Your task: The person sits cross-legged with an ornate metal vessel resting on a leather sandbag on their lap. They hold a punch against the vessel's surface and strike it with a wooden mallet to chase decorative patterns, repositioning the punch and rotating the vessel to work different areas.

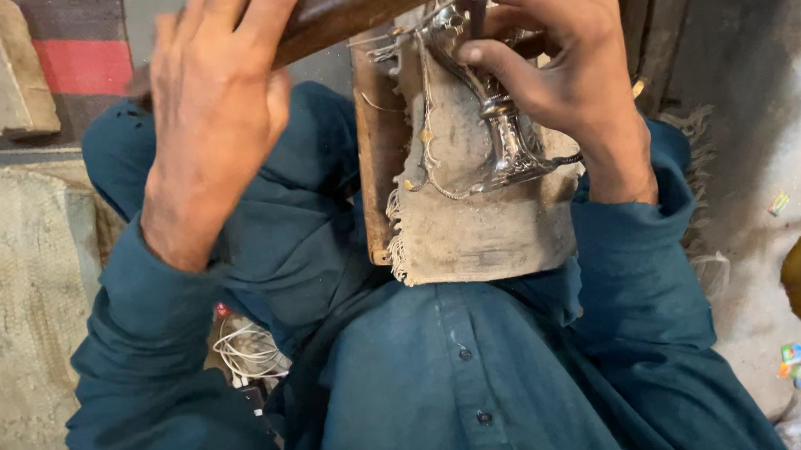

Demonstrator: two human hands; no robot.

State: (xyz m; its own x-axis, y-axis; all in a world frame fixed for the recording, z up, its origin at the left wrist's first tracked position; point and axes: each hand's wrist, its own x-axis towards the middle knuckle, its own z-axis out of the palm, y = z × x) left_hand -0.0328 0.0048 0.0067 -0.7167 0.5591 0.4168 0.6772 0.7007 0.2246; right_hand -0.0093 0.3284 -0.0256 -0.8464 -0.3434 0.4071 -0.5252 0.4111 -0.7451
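My left hand (211,107) lies palm-down over a dark wooden bar (337,16) that runs across the top of the view, fingers wrapped on it. My right hand (560,69) grips a shiny silver metal piece (509,144) with a flared, engraved end. The piece rests on a frayed grey-brown cloth (486,221) draped over a wooden board (378,154) on my lap. A thin wire or chain (428,143) curls along the cloth beside the metal piece.
I sit in teal clothing on a worn mat (25,295). White cables (248,349) lie by my left leg. A wooden block (2,67) and a red-striped rug (83,63) lie at the upper left. Concrete floor with small wrappers (798,365) is to the right.
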